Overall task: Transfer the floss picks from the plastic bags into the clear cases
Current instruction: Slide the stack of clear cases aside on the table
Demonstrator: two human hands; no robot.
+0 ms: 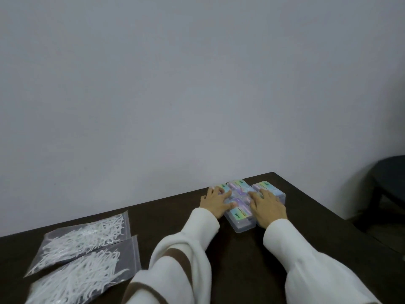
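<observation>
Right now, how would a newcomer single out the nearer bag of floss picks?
On the dark brown table, look left of the white sleeves. Two clear plastic zip bags of white floss picks lie side by side; the nearer bag sits at the frame's bottom edge, overlapping the farther bag.

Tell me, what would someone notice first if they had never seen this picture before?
Probably the cluster of clear cases with shiny rainbow labels near the far edge of the dark table, with the left hand and right hand resting flat on them. Next, two plastic bags stuffed with white floss picks lie at the table's left.
</observation>
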